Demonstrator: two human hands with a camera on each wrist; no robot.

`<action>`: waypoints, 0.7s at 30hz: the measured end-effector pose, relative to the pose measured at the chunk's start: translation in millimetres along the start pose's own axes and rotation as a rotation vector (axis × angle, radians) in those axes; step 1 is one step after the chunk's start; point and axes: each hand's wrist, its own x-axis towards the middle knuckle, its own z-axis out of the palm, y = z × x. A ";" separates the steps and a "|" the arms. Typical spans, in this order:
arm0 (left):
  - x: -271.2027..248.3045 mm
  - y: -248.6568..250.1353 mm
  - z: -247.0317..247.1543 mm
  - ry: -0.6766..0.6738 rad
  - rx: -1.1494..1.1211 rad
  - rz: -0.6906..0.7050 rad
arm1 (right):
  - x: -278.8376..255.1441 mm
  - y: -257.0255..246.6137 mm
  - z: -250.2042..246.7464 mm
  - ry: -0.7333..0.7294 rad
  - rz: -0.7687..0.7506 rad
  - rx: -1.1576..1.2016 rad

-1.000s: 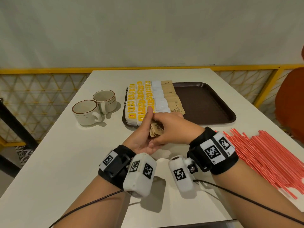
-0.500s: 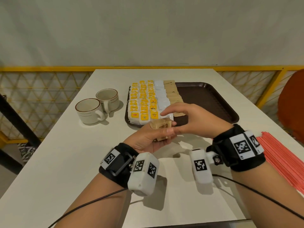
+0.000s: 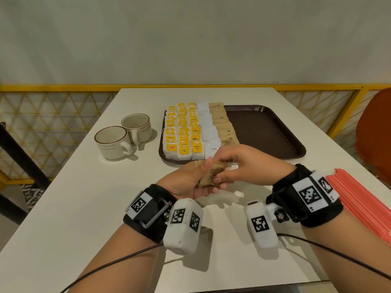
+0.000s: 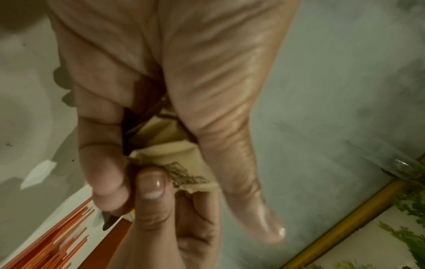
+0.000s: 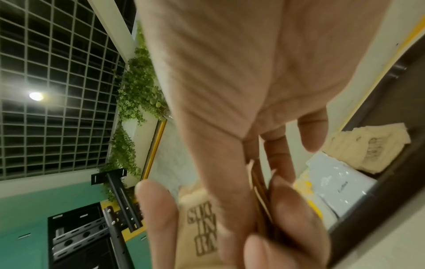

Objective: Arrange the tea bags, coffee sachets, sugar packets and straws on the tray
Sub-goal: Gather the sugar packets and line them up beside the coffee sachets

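Head view: a small stack of brown sugar packets is held in the left hand just near of the tray, thumb laid over the top; the top packet is pinched by the right hand, thumb below, fingers curled above. On the tray's left half, three columns of yellow tea bags, one column of white coffee sachets and one column of brown sugar packets are already laid, near edge to far edge; the right half is bare. Red straws are piled on the table at far right, off the tray. Two cups are parked left of the tray. Left wrist view: left fingers are clamped on the crumpled brown stack, the printed packet is nipped by the other hand's thumb; straws are seen at lower left. Right wrist view: the right thumb is pressed on a packet marked "SUG… IN… RA…", packet edges are trapped against the fingers behind; tray rim, sugar column and coffee sachets are seen at right. Judged status: tea and coffee look done, sugar nearly done with only the held stack left, straws not started. Next step is judged to be peeling one packet off and laying it on the sugar column.
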 end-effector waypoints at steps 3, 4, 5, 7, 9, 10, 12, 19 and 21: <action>-0.3 3.7 6.5 0.045 -0.097 -0.050 | -2.7 -0.9 2.4 0.072 -0.032 0.058; 0.8 5.2 9.5 0.074 -0.131 -0.061 | -4.7 -2.9 0.4 0.095 -0.033 0.110; 2.6 6.2 11.0 0.126 -0.155 -0.055 | -6.9 -4.5 -3.0 0.123 -0.030 0.183; 5.4 9.7 11.5 0.289 -0.191 0.013 | -10.9 -4.6 -15.4 0.222 -0.003 0.346; 7.7 18.8 5.3 0.469 -0.146 0.096 | -12.5 1.1 -34.6 0.327 0.057 0.506; 9.2 26.6 0.5 0.526 -0.083 0.126 | -12.1 6.0 -44.9 0.357 0.093 0.559; 15.2 47.4 -8.2 0.549 0.150 0.149 | -6.9 21.3 -63.9 0.371 0.200 0.553; 95.4 102.6 -12.0 0.358 1.249 0.021 | 32.8 71.9 -76.2 0.069 0.530 0.292; 118.5 101.5 -14.2 0.254 1.488 -0.057 | 45.7 79.9 -70.4 0.103 0.537 0.236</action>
